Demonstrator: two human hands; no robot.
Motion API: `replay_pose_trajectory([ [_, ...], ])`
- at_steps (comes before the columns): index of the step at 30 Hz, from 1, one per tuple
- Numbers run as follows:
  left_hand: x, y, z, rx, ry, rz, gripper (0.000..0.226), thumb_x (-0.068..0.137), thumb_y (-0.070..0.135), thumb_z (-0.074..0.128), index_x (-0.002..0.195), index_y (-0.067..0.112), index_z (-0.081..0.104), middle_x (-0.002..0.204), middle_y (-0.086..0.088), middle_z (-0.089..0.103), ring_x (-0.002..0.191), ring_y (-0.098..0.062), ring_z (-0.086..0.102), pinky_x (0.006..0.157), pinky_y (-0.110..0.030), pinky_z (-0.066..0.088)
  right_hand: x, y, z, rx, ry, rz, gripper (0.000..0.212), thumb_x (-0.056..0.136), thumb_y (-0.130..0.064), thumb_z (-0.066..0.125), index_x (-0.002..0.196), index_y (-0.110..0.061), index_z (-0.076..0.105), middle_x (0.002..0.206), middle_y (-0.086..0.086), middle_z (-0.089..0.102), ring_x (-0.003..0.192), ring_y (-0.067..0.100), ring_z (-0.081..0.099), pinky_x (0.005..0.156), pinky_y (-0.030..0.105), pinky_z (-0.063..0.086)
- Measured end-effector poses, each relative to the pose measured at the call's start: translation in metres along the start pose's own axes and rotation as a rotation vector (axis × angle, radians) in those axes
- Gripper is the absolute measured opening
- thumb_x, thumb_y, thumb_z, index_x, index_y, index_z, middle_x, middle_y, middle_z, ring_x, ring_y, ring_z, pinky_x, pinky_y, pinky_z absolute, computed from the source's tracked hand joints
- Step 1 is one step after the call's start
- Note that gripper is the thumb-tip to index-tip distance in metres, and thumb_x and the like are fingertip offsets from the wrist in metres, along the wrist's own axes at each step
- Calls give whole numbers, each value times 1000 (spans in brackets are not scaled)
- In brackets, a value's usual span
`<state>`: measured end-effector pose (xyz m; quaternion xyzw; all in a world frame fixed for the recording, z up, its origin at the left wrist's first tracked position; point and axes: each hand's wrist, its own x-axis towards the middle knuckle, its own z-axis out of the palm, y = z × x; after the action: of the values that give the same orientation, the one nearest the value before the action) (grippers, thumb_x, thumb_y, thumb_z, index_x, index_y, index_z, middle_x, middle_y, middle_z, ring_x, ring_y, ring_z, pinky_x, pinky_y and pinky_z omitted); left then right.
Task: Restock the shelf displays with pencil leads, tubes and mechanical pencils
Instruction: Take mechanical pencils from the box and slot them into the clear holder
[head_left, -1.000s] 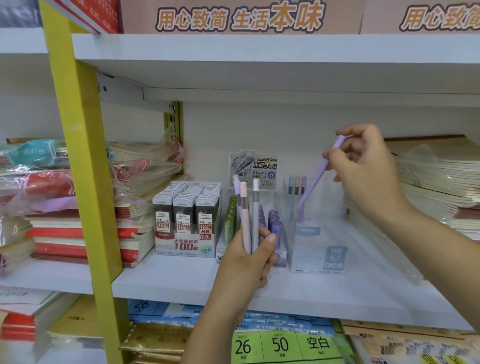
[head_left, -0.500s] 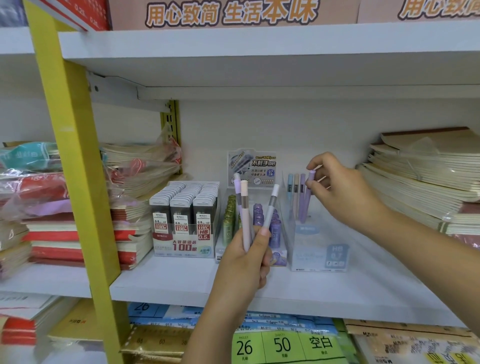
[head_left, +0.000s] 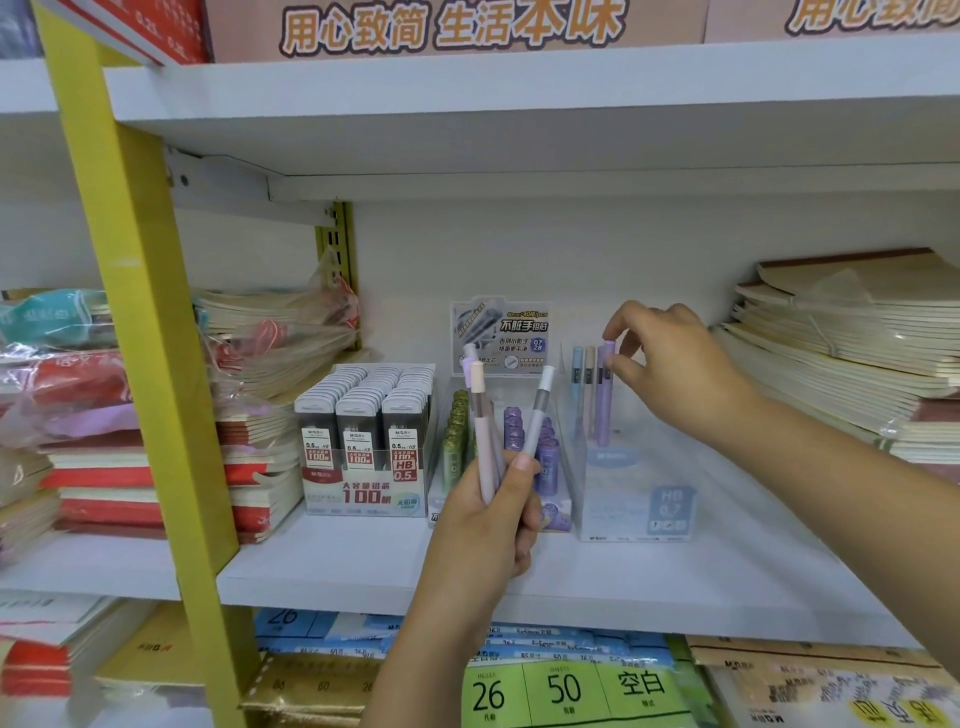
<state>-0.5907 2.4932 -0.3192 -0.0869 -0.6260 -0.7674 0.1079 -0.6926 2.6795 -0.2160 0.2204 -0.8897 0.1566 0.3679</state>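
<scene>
Right hand (head_left: 670, 364) pinches purple pencil (head_left: 602, 405) in box (head_left: 644, 499) marked HB 0.7; left hand (head_left: 488, 525) grips three pencils (head_left: 485, 447)

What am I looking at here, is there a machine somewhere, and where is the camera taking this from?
There is no machine here. These are a person's two bare hands, filmed by one wide-angle camera worn on the head and looking forward and down. That is why both arms come in from the lower edge.

The white shelf carries a box of pencil leads, green tubes and purple tubes in a small display, and a clear display box with a few pencils standing in it. Stacks of notebooks lie at either side.

The left hand grips a few mechanical pencils, held upright in front of the tubes. The right hand pinches the top of a purple pencil that stands in the clear box.
</scene>
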Motion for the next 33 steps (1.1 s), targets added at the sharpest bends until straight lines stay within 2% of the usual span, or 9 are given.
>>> replay_pose_trajectory([
  [6,0,0,0,14,0,4,28,98,43,54,98,16,61,61,6,54,44,-7,40,41,-17,33,0,4,4,-83,-24,47,10,91,-19,62,99,-15,63,94,7,63,92,22,42,79,38,41],
  [12,0,0,0,6,7,0,26,97,43,55,96,19,65,61,5,54,45,-7,41,42,-18,33,-6,2,0,-113,-40,59,30,96,-20,54,126,-17,60,114,10,60,110,28,46,90,33,35],
  [16,0,3,2,-10,-3,26,30,89,51,57,92,23,68,59,6,54,45,-7,40,42,-17,33,-24,-24,-8,250,25,84,24,99,-24,50,119,-27,63,95,-13,70,92,10,54,73,11,37],
  [18,-1,4,3,-3,-17,48,29,82,57,57,84,32,71,59,7,54,45,-7,41,42,-17,33,-31,-42,-12,517,-62,146,19,97,-29,52,112,-33,63,81,-16,72,80,14,64,71,16,47],
  [20,-2,5,3,7,-30,56,28,80,59,56,82,35,71,59,7,55,45,-7,43,42,-17,34,-34,-54,-14,675,-158,197,17,94,-32,57,110,-36,61,81,-16,73,74,7,65,71,25,51],
  [26,-4,3,3,35,-80,31,31,80,63,55,84,37,72,62,3,58,47,-8,53,42,-15,37,-37,-66,-13,834,-222,259,22,89,-15,67,106,-27,60,80,5,73,70,8,70,64,26,52],
  [28,-4,2,3,54,-69,20,39,81,64,53,84,30,70,62,1,61,46,-9,51,42,-16,37,-35,-64,-15,909,-145,290,21,90,-9,63,101,-26,59,78,6,74,66,13,70,59,28,52],
  [30,-3,2,2,59,-49,17,46,82,63,51,87,21,68,62,-2,61,43,-9,46,41,-16,35,-29,-58,-24,984,63,316,25,90,-2,58,97,-26,56,77,10,72,62,16,68,51,25,49],
  [33,-2,2,3,21,-42,44,41,83,59,50,93,26,71,59,0,53,42,-7,40,40,-17,31,-18,-43,-41,915,331,251,30,89,1,55,95,-29,50,84,20,67,65,17,66,48,21,48],
])
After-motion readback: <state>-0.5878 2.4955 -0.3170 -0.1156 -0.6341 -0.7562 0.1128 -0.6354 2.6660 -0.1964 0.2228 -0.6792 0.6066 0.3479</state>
